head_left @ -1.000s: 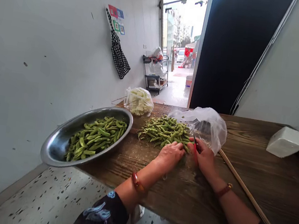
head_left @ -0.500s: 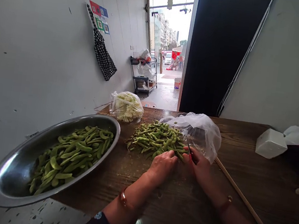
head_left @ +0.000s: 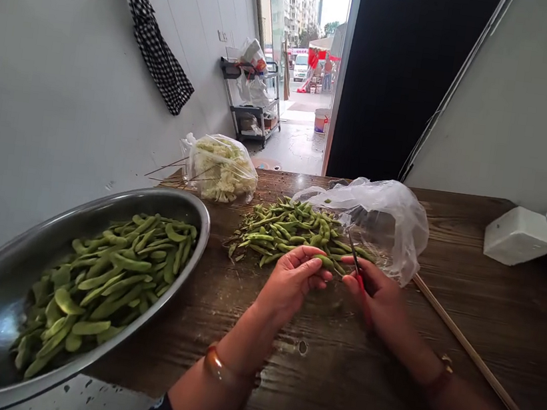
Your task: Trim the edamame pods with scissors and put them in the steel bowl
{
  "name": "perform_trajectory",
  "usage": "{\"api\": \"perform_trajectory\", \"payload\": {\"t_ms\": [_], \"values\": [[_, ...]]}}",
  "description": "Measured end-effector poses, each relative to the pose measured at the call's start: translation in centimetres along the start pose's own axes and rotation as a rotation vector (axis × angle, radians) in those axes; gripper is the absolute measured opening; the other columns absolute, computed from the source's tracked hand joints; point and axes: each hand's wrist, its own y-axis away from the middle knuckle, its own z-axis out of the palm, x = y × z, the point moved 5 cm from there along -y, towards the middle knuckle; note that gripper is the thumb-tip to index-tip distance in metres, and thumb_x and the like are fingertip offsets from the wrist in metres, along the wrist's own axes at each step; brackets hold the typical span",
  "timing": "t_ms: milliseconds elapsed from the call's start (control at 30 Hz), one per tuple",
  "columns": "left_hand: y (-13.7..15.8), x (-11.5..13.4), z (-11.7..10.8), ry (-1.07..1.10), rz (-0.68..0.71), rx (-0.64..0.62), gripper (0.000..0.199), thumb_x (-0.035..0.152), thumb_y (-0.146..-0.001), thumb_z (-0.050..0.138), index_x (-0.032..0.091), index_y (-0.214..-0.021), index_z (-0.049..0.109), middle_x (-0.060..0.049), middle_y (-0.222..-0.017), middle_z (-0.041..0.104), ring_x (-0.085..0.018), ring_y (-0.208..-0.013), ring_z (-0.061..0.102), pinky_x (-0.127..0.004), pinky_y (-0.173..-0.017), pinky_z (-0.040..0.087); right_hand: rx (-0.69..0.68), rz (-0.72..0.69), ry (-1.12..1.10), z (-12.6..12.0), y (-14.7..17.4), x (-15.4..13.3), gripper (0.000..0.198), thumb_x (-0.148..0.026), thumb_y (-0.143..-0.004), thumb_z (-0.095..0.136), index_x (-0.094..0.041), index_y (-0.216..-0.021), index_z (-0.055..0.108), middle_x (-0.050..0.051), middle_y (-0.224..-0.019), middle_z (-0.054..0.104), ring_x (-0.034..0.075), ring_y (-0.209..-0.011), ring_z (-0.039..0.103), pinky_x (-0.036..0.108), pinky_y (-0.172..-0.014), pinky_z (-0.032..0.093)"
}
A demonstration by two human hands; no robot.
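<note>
Between thumb and fingers my left hand (head_left: 294, 278) pinches a green soybean pod (head_left: 325, 262), held just above the table in front of the pile. My right hand (head_left: 375, 292) is closed around red-handled scissors (head_left: 361, 287), whose dark blades point up and away toward the pile. The right fingertips are close to the pod's right end; whether they touch it I cannot tell. Behind both hands lies a heap of green pods (head_left: 290, 227) on the wooden table (head_left: 330, 387). To the left, a large oval metal bowl (head_left: 204, 223) holds many more pods.
A clear bag of cauliflower (head_left: 222, 168) sits at the table's back left. Behind the heap lies a crumpled plastic bag (head_left: 394, 207). A long wooden stick (head_left: 475, 356) runs along the right, and a white tissue pack (head_left: 519, 234) lies farther right.
My left hand has lifted from the pile's front edge and now shows a pod in its fingers. The right hand still holds the scissors. The view has tilted downward.
</note>
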Motion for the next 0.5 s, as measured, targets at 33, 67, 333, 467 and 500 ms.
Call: {"api": "perform_trajectory", "payload": {"t_ms": [33,67,333,467,500], "values": [[0.0,-0.1,0.0,0.006,-0.01,-0.001,0.03,0.024,-0.066,0.078,0.012,-0.088,0.062,-0.001,-0.077,0.064,-0.01,-0.064,0.063,-0.021,-0.057,0.049,0.006,0.004,-0.01,0.0,0.0,-0.1,0.041,-0.048,-0.08,0.063,-0.021,-0.112,0.064,0.002,-0.076,0.066,0.016,-0.064,0.059,0.028,-0.06,0.048],[0.0,-0.2,0.1,0.008,-0.021,-0.005,0.03,0.023,-0.066,0.078,0.012,-0.088,0.062,-0.002,-0.078,0.064,-0.01,-0.064,0.063,-0.021,-0.058,0.049,0.01,0.008,-0.028,0.0,0.1,-0.3,0.041,-0.047,-0.08,0.063,-0.022,-0.113,0.063,0.001,-0.076,0.065,0.016,-0.064,0.059,0.028,-0.061,0.048],[0.0,-0.9,0.8,-0.08,-0.017,-0.081,0.022,0.018,-0.067,0.076,0.012,-0.083,0.062,-0.004,-0.084,0.067,-0.01,-0.067,0.064,-0.022,-0.066,0.052,0.091,0.048,-0.239,0.0,0.4,-1.3,0.039,-0.036,-0.077,0.067,-0.023,-0.114,0.06,0.001,-0.083,0.064,0.014,-0.068,0.061,0.028,-0.065,0.052],[0.1,-0.9,0.8,-0.152,-0.011,-0.085,0.02,0.02,-0.069,0.075,0.011,-0.085,0.065,-0.005,-0.086,0.067,-0.01,-0.07,0.063,-0.022,-0.068,0.051,0.089,0.034,-0.211,-0.2,0.1,-1.1,0.038,-0.031,-0.077,0.063,-0.023,-0.114,0.059,0.002,-0.083,0.064,0.015,-0.07,0.061,0.028,-0.066,0.051],[0.1,-1.0,0.8,-0.167,-0.017,-0.084,0.021,0.022,-0.07,0.075,0.012,-0.085,0.065,-0.005,-0.085,0.067,-0.01,-0.07,0.063,-0.022,-0.066,0.05,0.087,0.014,-0.18,-0.3,0.1,-1.1,0.038,-0.029,-0.077,0.062,-0.023,-0.115,0.059,0.002,-0.085,0.065,0.015,-0.071,0.061,0.028,-0.067,0.051]]}}
